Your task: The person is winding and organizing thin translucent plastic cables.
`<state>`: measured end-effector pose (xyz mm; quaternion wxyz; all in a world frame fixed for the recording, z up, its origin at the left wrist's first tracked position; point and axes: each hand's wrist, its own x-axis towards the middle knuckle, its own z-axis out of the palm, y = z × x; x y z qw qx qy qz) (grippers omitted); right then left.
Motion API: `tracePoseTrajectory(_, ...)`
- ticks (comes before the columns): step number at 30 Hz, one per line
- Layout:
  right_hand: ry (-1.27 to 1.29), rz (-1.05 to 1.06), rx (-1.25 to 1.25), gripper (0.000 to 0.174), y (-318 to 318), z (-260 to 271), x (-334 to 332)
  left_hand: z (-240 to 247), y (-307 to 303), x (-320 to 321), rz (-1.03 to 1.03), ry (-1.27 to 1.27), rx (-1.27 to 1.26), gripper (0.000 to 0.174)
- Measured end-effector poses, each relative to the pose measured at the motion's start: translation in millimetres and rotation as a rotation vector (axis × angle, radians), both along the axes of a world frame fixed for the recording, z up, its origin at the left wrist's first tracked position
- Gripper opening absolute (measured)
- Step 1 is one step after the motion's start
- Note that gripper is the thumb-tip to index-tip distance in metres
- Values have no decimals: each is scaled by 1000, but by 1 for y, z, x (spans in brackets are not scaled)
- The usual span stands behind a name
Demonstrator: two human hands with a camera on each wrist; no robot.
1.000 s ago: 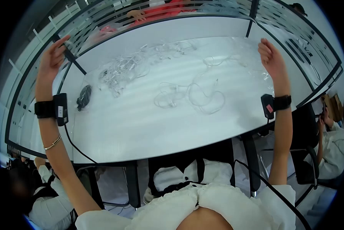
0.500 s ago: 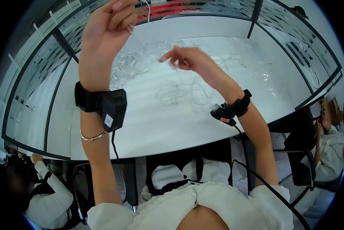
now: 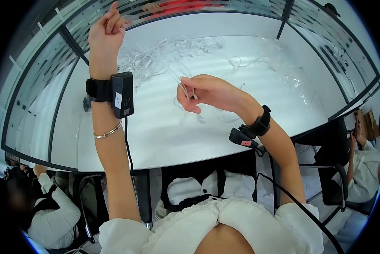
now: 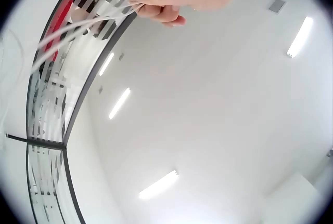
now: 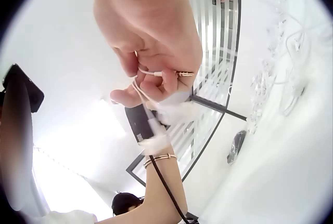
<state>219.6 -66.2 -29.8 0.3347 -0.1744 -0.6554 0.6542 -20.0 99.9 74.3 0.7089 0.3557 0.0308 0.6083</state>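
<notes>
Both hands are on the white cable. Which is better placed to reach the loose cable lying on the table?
Right, probably. The right hand pinches the white cable low, just above the loose cable on the table; the left hand holds it raised high.

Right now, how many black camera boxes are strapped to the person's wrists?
2. The left camera box sits below the raised left hand; the right camera box hangs under the wrist behind the right hand. Both show fully.
</notes>
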Motion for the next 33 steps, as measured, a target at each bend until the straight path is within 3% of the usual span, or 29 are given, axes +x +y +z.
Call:
tracePoseTrajectory(2, -29, 3, -13, 54, 1, -4, 4, -6, -18, 12, 108, -8, -62, 39)
tracePoseTrajectory(5, 17, 71, -32, 53, 5, -16, 8, -26, -3, -3, 32, -90, -38, 41)
tracePoseTrajectory(8, 29, 6, -34, 51, 5, -23, 7, -42, 3, -6, 137, -55, -104, 38)
tracePoseTrajectory(12, 69, -60, -72, 49, 10, -25, 6, -67, 15, -13, 27, -94, -105, 33)
tracePoseTrajectory(15, 68, -70, -233, 46, 17, -30, 10, -81, 23, -18, 120, -2, -136, 33)
tracePoseTrajectory(16, 76, -167, -255, 45, 15, -28, 7, -88, 25, -19, 143, 112, -173, 31)
tracePoseTrajectory(19, -109, -150, -231, 45, 25, -28, 20, -119, 34, -27, 211, 456, -278, 27)
tracePoseTrajectory(20, -172, -227, -193, 43, 23, -25, 21, -128, 31, -36, 100, 631, -74, 28)
tracePoseTrajectory(23, -284, -343, -164, 40, 17, -8, 32, -123, -1, -43, 251, 960, -115, 33)
tracePoseTrajectory(24, -252, -355, -133, 38, 14, -6, 38, -110, -9, -48, 309, 1319, -85, 35)
tracePoseTrajectory(27, -357, -462, -28, 41, -6, 16, 54, -99, -25, -50, 649, 1598, 332, 34)
tracePoseTrajectory(29, -478, -575, 133, 44, -19, 28, 54, -76, -76, -7, 575, 1219, 676, 35)
tracePoseTrajectory(31, -610, -688, 309, 46, -30, 34, 49, -61, -131, 45, 617, 1234, 1004, 31)
tracePoseTrajectory(33, -641, -649, 450, 48, -41, 58, 44, -72, -149, 83, 458, 1078, 986, 27)
